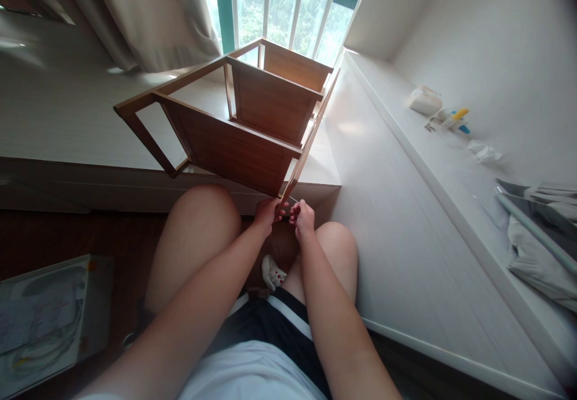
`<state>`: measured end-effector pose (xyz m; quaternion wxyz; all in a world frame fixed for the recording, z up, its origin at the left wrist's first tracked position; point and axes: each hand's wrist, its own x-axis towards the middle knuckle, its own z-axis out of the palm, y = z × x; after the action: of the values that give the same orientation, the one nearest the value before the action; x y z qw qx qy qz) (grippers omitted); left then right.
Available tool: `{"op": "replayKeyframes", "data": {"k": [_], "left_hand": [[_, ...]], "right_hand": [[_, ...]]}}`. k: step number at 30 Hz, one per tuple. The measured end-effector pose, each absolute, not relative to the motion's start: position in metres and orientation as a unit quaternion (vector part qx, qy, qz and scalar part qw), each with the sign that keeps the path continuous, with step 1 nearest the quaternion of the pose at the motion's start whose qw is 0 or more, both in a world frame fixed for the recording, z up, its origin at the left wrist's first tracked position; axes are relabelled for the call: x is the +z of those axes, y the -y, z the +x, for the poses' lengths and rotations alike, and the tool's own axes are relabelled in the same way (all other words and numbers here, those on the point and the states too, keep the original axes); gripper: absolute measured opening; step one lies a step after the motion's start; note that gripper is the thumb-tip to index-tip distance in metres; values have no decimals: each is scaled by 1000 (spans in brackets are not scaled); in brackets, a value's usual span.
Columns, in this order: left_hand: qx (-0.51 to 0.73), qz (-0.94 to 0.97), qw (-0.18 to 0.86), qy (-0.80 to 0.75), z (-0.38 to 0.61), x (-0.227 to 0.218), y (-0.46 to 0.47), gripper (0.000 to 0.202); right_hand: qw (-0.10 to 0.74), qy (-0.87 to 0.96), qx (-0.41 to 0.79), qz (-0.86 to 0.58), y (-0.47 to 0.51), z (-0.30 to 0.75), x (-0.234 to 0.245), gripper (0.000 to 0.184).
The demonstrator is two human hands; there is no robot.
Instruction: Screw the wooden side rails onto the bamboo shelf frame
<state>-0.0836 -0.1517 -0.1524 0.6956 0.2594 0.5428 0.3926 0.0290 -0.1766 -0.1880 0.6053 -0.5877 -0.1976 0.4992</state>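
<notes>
A brown wooden shelf unit (pixel 252 123) lies tipped on its side on a pale raised platform (pixel 67 117), its near corner pointing down toward me. My left hand (pixel 267 213) is closed on that lower corner of the frame. My right hand (pixel 303 215) sits just beside it with fingers curled in a pinch at the same corner; what it pinches is too small to make out. My bare knees flank both hands.
A long white ledge (pixel 406 207) runs along the right wall with a white box (pixel 424 100), small tubes (pixel 453 120) and grey cloth (pixel 541 231). A plastic-wrapped packet (pixel 40 316) lies on the dark floor at left. Curtains and a window stand behind the shelf.
</notes>
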Motion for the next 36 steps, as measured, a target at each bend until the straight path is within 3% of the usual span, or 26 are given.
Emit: {"op": "replayKeyframes", "data": {"k": [11,36], "left_hand": [[392,258,697,-542,-84,-150,153,22],[387,261,703,-537,-84,-151,152,20]], "right_hand": [[566,276,481,-609,182,31,-182,42],[567,312,452,-614,180,30,-189,40]]}}
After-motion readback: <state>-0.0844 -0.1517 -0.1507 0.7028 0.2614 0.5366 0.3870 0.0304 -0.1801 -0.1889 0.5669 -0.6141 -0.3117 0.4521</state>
